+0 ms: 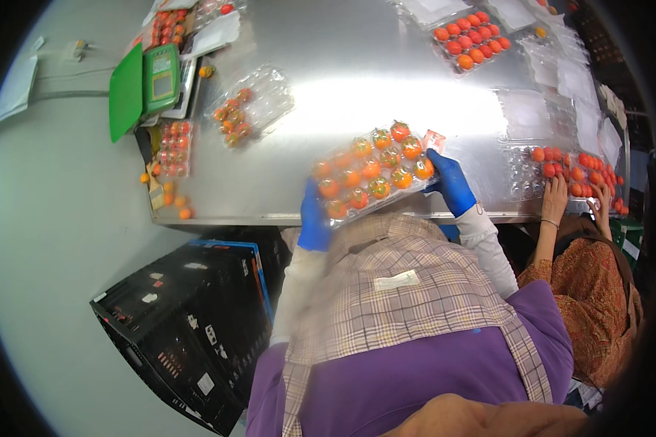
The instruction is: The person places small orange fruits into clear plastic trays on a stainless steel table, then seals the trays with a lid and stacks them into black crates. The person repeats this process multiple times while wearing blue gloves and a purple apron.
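My left hand [314, 221], in a blue glove, grips the left end of a clear plastic tray of tomatoes [381, 187]. At the other end, my right hand [451, 183], also gloved in blue, holds the tray's right side. The tray is tilted above the front edge of the steel table [339, 71], with orange-red tomatoes set in rows in its cups, some with green tops. A small red and white label [434, 141] shows at its upper right corner. Further left on the table lies an open clear plastic clamshell [270, 93] with several tomatoes [233, 121] on one side.
A green electronic scale [161, 76] stands at the left edge, near a filled tomato pack [175, 147] and loose tomatoes [180, 201]. Black crates [197, 322] stand below left. On the right, a co-worker's hands [555, 199] touch tomatoes. Another tomato tray [473, 41] lies far right.
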{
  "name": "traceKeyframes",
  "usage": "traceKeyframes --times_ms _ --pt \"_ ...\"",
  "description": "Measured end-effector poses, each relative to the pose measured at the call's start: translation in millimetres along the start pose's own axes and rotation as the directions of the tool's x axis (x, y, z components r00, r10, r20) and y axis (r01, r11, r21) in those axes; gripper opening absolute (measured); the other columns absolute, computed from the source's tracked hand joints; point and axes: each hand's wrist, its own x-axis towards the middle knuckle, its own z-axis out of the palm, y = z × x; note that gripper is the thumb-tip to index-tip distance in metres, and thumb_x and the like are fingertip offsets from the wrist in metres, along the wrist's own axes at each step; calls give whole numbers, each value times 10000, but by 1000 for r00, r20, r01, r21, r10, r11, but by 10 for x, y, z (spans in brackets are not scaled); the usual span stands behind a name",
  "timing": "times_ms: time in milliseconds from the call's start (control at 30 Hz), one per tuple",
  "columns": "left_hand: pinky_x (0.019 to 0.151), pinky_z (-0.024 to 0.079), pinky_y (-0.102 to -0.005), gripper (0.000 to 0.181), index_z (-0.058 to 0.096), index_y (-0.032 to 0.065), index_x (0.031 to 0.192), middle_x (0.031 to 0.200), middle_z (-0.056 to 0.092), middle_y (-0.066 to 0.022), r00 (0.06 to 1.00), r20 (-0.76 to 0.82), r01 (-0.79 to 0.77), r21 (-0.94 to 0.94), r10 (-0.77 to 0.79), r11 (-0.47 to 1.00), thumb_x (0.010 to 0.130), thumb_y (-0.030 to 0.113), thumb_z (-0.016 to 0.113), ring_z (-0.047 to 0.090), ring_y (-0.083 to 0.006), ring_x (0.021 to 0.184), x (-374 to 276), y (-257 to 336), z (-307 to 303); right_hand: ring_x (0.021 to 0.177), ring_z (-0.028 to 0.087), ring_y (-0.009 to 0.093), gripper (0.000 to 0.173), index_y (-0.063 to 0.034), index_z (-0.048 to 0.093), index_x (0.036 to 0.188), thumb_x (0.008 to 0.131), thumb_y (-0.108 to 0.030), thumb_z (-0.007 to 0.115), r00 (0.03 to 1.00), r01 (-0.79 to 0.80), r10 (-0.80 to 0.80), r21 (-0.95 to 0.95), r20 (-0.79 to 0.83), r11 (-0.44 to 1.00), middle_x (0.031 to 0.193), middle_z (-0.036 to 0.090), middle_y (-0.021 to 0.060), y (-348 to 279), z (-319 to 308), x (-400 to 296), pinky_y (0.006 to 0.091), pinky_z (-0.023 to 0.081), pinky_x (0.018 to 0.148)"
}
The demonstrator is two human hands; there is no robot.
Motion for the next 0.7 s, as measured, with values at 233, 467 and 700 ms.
traceKeyframes --times_ms 233,467,700 --pt "943 522 -375 402 495 41 1334 1240 594 -106 994 62 -94 171 85 981 1034 293 407 606 -211 1101 -84 39 -214 632 649 124 478 8 663 1027 964 -442 515 997 35 -26 -135 68 990 801 685 74 60 79 12 228 499 522" --pt "973 496 -365 415 463 22 1359 1295 564 -113 997 72 -11 123 2 992 1029 269 412 570 -213 1159 146 -67 -711 694 674 142 459 17 655 1101 967 -398 515 985 92 -62 -184 164 979 882 697 87 26 201 -60 247 541 599" --pt "962 477 -343 420 490 39 1348 1276 555 -70 996 -71 -36 134 46 990 1038 315 424 560 -164 1128 42 285 -488 988 645 166 476 27 553 1306 992 -329 511 969 85 -60 -96 242 992 1145 651 102 -41 284 -153 302 531 856"
